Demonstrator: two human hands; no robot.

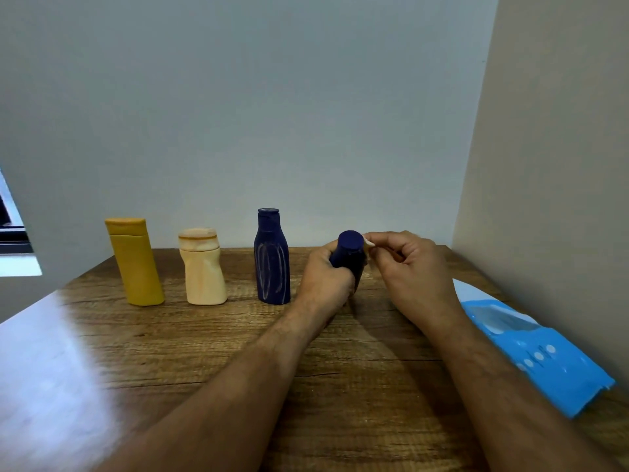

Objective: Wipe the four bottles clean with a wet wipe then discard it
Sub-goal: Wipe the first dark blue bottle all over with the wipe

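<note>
Four bottles total. Small navy bottle (349,255) gripped in left hand (325,279), tilted toward camera; right hand (406,267) pinches a white wipe (368,242) at its cap. Left of it, standing on the table (211,335): tall navy bottle (272,258), cream bottle (203,267), yellow bottle (136,262). One blue wipes pack (541,356) to its right.

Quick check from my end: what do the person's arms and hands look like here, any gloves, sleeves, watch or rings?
Both forearms are bare as far as the frame shows, with no sleeves in view. The left hand and right hand wear no gloves. No watch, bracelet or ring shows on either wrist or the visible fingers.
</note>
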